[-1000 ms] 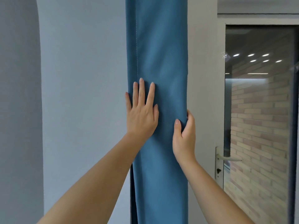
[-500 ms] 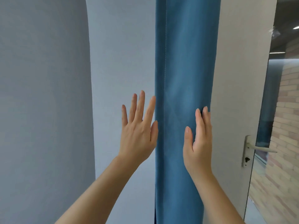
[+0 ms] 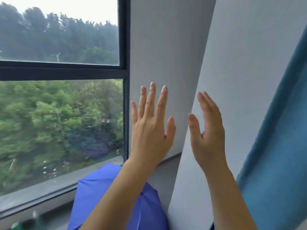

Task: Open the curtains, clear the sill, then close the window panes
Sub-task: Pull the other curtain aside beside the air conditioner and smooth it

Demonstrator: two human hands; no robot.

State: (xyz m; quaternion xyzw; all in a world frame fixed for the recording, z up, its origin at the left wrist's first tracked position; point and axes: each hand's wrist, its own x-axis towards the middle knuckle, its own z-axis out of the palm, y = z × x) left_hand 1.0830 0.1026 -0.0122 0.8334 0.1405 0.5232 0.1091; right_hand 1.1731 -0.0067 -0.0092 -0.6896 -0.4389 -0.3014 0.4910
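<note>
Lying on sill (image 3: 49,211), blue umbrella (image 3: 103,193) under left forearm, both hands (image 3: 150,130) (image 3: 207,135) now released, off curtain (image 3: 279,163), view swung to window (image 3: 61,113).

Behind your hands stands a pale grey plastered wall (image 3: 159,47), its outer corner edge running down between them, with a second pale grey wall face (image 3: 245,80) beyond your right hand. To the left of your left hand, through the glass, you see blurred green leafy trees (image 3: 58,117), and higher up a band of darker, hazy trees (image 3: 58,35) under a white overcast sky (image 3: 74,7). Lower left of your forearms, a grey paved strip (image 3: 49,183) lies outside.
</note>
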